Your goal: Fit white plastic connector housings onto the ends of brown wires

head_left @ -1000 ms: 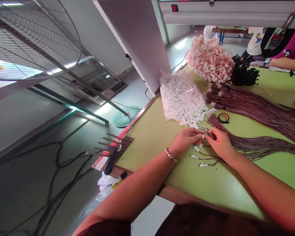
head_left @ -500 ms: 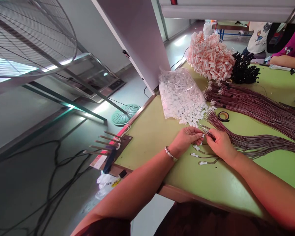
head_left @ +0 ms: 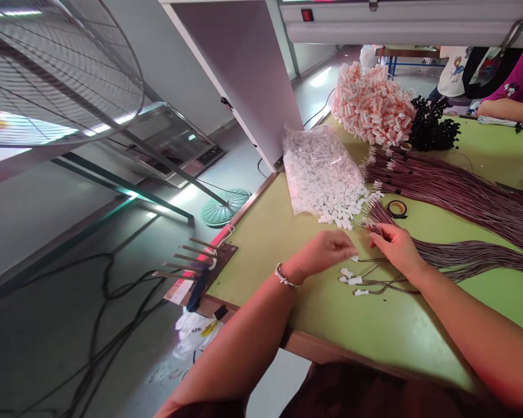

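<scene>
Head | left fingers (head_left: pixel 347 251) pinch white connector (head_left: pixel 355 258) | wire (head_left: pixel 370 260) stretches rightward | right fingers (head_left: pixel 387 228): cannot tell

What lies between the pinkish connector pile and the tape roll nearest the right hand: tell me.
The head view shows bundled brown wires between the connector pile and the tape roll, plus a smaller roll at the pile's edge.

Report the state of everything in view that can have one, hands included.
Left hand: pinching a white connector.
Right hand: at wire ends, grip unclear.
Clear bag: open, white connectors spilling out.
Front wire bundle: lying spread along the bench.
Tape roll: lying flat.
Pink parts: heaped.
Black parts: heaped.
Fan: spinning or stopped, cannot tell.
</scene>
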{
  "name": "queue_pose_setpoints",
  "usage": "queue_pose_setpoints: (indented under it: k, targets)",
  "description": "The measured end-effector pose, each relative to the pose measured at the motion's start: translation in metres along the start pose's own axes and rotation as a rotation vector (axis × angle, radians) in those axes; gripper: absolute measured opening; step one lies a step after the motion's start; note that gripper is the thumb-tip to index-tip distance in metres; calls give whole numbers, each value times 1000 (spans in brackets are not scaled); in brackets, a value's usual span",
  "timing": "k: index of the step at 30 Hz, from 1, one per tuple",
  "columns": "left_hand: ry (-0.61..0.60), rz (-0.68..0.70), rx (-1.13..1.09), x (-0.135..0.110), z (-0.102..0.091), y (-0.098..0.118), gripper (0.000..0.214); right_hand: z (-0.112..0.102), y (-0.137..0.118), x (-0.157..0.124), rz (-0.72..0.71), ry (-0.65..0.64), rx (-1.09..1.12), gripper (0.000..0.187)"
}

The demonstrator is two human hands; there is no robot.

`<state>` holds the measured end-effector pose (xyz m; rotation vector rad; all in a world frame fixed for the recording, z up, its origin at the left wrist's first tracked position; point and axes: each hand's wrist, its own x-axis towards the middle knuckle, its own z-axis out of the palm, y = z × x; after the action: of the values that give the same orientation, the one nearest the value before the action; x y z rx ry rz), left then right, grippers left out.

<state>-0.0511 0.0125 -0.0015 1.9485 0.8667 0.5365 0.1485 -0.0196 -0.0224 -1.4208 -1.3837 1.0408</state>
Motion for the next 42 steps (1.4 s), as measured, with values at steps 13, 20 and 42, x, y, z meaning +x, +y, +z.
queue_pose_setpoints:
  k: [13,20,42]
  targets:
    - [262,94,735,26,8,-20,27,5,-7,-3,-47,21,-88,14]
    - [251,44,763,25,14,-18,25,4,-6,-3,-89,0,-64,12]
    - [321,-366,-987,10,18,10,18,7,-17,-7,27,40,18,28]
